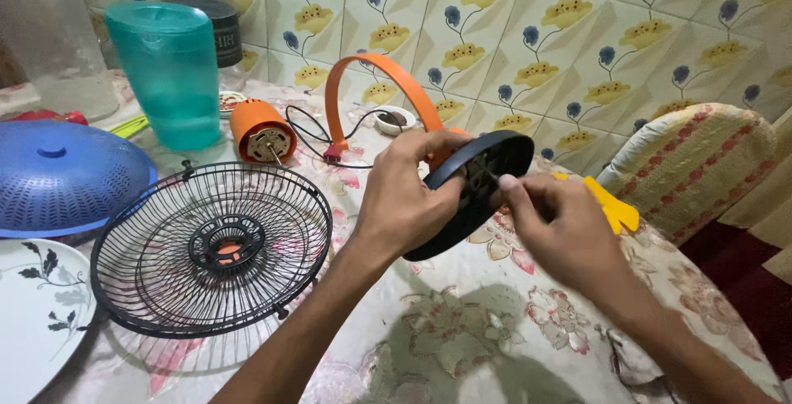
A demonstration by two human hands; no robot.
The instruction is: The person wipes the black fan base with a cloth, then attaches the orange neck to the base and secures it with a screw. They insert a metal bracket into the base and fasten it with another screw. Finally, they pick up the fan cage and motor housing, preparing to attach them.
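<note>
My left hand point(406, 194) grips the rim of a round black fan base point(483, 175), tilted on edge above the table. An orange curved bracket point(388, 70) rises from that base behind my fingers. My right hand point(557, 223) pinches something small and thin against the underside of the base; what it is cannot be made out. An orange fan motor point(261, 132) with a black cord lies on the table behind. Two black wire fan grilles point(210, 247) sit stacked to the left of my left arm.
A teal plastic jug point(172, 70) and clear container point(49, 37) stand at the back left. A blue mesh food cover point(62, 175) and white plate point(33, 309) lie left. A yellow fan blade point(612, 206) rests right, beside a cushioned chair point(693, 165). Floral tablecloth point(462, 338) covers the table.
</note>
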